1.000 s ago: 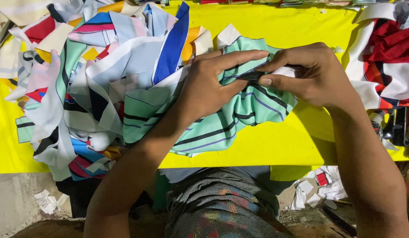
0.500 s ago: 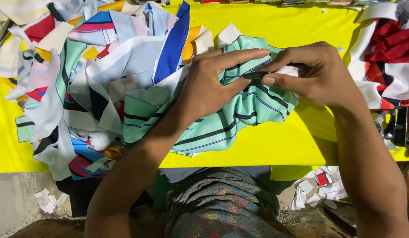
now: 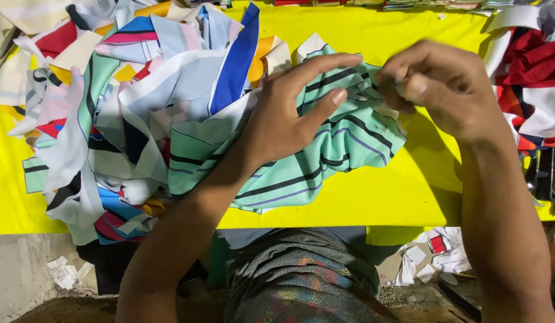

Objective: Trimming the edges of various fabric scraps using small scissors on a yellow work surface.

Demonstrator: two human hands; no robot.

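Head view looks down on a yellow table strewn with fabric scraps; the mint cloth lies near the middle, close to the near edge, crumpled, pale green with thin black and purple stripes; one such piece is under the hands. Left hand rests flat on the cloth, fingers spread, the forefinger stretched toward the other hand, the thumb pressing the folds; right hand hovers at the cloth's far right corner, fingers curled together with the tips bunched, pinching what seems the cloth's edge, though blur hides the grip. One big pile of scraps covers the left half of the table: white, pale blue, red, orange, with one bright blue strip standing out at the far edge; a second, smaller heap of red and white scraps sits at the right edge.
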